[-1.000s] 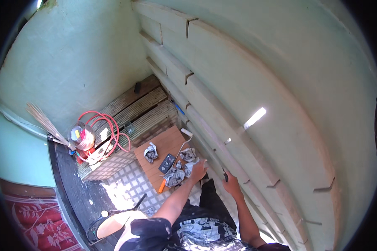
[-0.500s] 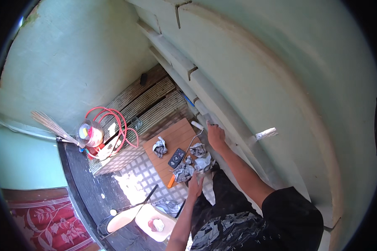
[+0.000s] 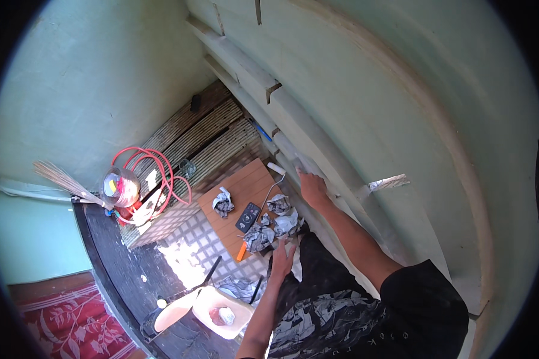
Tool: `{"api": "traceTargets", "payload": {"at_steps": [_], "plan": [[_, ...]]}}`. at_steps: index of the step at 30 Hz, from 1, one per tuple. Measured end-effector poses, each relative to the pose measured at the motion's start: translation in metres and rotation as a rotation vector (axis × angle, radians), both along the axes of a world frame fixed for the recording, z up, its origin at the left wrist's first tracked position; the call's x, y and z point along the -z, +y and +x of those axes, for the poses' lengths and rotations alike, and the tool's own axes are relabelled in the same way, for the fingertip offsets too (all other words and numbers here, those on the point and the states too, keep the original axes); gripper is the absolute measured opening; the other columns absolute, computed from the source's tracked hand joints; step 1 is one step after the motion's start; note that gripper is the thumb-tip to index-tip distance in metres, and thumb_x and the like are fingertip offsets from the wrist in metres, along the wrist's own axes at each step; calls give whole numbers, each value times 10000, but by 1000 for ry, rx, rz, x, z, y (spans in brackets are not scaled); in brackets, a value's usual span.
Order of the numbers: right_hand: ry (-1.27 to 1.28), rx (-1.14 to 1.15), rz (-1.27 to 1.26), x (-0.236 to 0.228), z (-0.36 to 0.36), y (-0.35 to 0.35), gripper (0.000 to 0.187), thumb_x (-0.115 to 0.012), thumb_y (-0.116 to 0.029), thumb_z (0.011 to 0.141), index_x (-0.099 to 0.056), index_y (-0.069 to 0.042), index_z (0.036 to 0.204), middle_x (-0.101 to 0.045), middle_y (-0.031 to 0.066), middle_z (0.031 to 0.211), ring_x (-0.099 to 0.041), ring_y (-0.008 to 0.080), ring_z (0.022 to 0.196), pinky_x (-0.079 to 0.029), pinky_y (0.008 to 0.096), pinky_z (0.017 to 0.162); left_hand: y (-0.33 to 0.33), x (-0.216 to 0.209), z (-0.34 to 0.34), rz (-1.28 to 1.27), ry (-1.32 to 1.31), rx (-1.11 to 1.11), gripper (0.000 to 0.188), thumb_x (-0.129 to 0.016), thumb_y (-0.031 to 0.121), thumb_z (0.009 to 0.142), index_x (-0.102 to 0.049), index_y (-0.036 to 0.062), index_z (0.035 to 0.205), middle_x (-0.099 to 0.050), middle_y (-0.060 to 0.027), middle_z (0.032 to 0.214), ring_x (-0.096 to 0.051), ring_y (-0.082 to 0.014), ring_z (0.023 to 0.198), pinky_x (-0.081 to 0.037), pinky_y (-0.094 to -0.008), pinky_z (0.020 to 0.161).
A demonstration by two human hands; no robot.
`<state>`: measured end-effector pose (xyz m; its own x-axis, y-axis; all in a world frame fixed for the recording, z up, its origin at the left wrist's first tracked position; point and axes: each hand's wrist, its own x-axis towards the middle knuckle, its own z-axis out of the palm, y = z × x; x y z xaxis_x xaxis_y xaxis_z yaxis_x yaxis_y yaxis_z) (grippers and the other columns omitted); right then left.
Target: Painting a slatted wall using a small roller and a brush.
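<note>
My right hand [image 3: 312,186] reaches to the ledged wall [image 3: 356,188], fingers closed against a ledge. Something pale and blurred shows at its fingertips, too small to name. My left hand [image 3: 282,262] hovers in front of my lap by the near edge of a small wooden table [image 3: 257,178], fingers stretched out. Nearest to it lie balls of crumpled newspaper [image 3: 259,237]. A paint roller [image 3: 276,169] with a white sleeve and orange handle lies across the table. Beside it is a dark device with round buttons [image 3: 248,217]. Another newspaper ball [image 3: 223,203] sits farther left.
A slatted bench [image 3: 206,128] along the far wall carries a coiled red hose [image 3: 172,179] and a clear tub [image 3: 120,186]. A stick broom [image 3: 66,179] leans left. A pale plastic chair or tray [image 3: 203,299] stands lower left. A shiny strip [image 3: 389,182] marks the right wall.
My right hand has shifted slightly along the ledge. My left hand has turned a little, its fingers pointing up. The whole view has tilted slightly; the table things lie as before.
</note>
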<state>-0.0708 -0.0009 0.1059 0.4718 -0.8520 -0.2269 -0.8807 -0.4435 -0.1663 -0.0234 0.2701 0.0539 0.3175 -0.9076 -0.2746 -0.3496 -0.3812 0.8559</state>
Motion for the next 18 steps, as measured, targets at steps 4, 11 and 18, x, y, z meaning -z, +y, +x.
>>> {"api": "traceTargets", "payload": {"at_steps": [4, 11, 18], "plan": [[19, 9, 32, -8, 16, -11, 451, -459, -106, 894, -472, -153, 1342, -675, 144, 862, -677, 301, 806, -551, 410, 699, -1, 9, 5, -47, -6, 41, 517, -546, 290, 916, -393, 33, 1338, -584, -254, 1147, -540, -411, 1099, -412, -441, 927], [-41, 27, 131, 11, -9, 8, 613, -491, -65, 834, -364, -208, 1416, -658, 194, 867, -656, 363, 792, -531, 475, 709, 1, 15, 7, -35, -9, 66, 492, -553, 264, 915, -405, 25, 1319, -597, -251, 1124, -551, -405, 1091, -418, -435, 929], [-71, 22, 161, 10, -11, 5, 669, -496, -55, 838, -302, -252, 1448, -655, 198, 870, -659, 354, 820, -531, 462, 727, -3, 17, 15, -66, 10, 88, 447, -546, 255, 921, -429, 39, 1294, -611, -235, 1102, -562, -400, 1074, -428, -432, 912]]}}
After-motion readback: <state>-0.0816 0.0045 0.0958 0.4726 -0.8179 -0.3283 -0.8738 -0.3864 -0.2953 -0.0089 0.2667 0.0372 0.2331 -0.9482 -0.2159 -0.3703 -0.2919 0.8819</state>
